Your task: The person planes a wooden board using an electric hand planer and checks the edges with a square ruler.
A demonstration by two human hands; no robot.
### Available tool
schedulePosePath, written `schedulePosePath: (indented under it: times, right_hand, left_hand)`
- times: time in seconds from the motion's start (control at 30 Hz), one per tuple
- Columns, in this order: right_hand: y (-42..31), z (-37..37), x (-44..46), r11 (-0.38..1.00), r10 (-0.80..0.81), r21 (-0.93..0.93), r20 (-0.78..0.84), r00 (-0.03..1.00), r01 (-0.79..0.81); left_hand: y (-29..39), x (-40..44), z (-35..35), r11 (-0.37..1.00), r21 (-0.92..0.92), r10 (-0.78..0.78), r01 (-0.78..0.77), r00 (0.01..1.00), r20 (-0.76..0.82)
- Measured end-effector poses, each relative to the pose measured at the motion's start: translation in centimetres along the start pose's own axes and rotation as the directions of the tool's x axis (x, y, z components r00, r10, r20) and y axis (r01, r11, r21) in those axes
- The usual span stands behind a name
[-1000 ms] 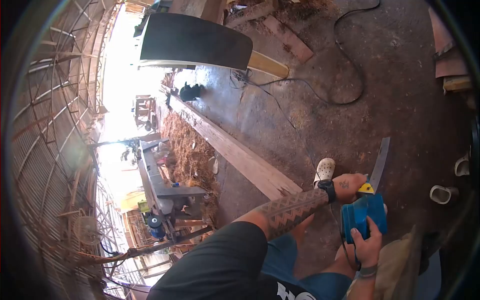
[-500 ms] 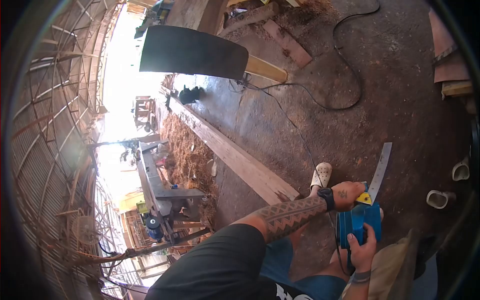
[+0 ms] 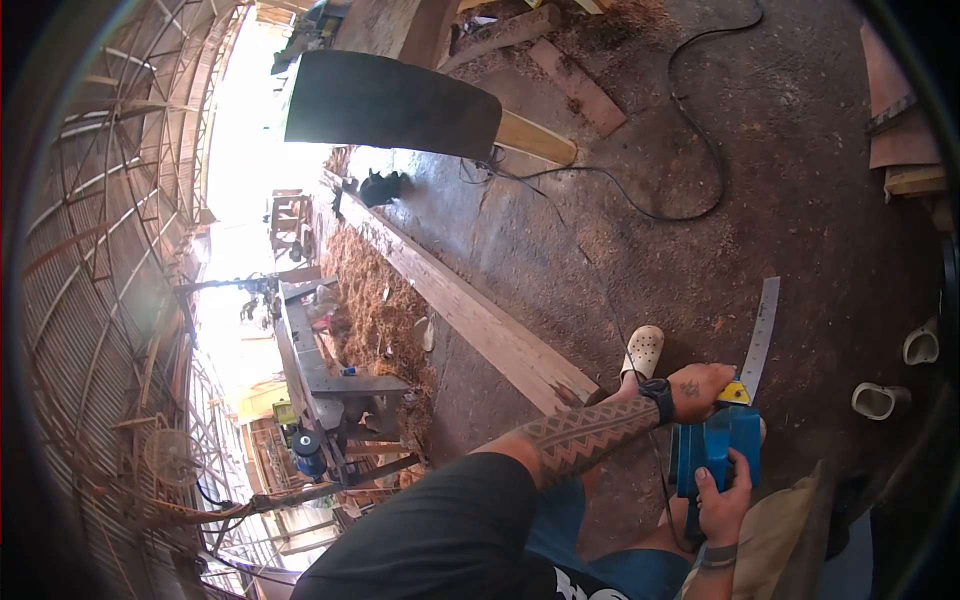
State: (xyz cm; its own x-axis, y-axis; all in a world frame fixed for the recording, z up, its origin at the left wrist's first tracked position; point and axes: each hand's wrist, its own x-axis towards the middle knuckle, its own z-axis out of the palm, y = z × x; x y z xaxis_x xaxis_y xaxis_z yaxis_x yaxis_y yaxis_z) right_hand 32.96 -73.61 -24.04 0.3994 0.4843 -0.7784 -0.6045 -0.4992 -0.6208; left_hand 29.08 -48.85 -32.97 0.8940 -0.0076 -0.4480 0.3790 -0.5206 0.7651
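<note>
My left hand point(image 3: 703, 390), with a watch at the wrist, is closed on a try square with a yellow stock point(image 3: 735, 392) and a steel blade point(image 3: 763, 335). The blade points away from my body over the floor. Just below it, my right hand point(image 3: 724, 508) grips a blue power planer point(image 3: 716, 450), fingers curled round its body. The square's stock overlaps the planer's edge, but I cannot tell whether they touch. A black cord point(image 3: 661, 465) passes by the planer and my legs. The fingertips of my left hand are partly hidden.
A long timber beam point(image 3: 470, 315) lies on the floor. Beyond it are a wood-shavings heap point(image 3: 365, 300) and a machine bench point(image 3: 310, 365). A dark curved panel point(image 3: 395, 105) stands near a cable point(image 3: 722, 165). A pair of clogs point(image 3: 880, 401) sits at the right.
My left hand and the square have shifted slightly to the right and up in the view. The planer stays in my right hand, almost still.
</note>
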Motion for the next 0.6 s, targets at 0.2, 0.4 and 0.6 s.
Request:
schedulePosePath:
  times: [0.2, 0.4, 0.6]
  right_hand:
    - [-0.6, 0.5, -0.1, 1.000, 0.028, 0.004, 0.025, 0.999, -0.028]
    - [0.4, 0.8, -0.2, 0.999, -0.025, 0.029, -0.004, 1.000, 0.025]
    - [0.6, 1.0, -0.4, 0.998, -0.056, 0.011, 0.006, 0.998, 0.055]
  left_hand:
    - [-0.5, -0.3, -0.4, 0.999, 0.034, 0.028, -0.028, 1.000, 0.003]
    - [-0.6, -0.3, -1.0, 0.997, 0.032, 0.073, -0.074, 0.997, 0.026]
    - [-1.1, -0.8, -1.3, 0.989, 0.019, 0.147, -0.148, 0.989, 0.026]
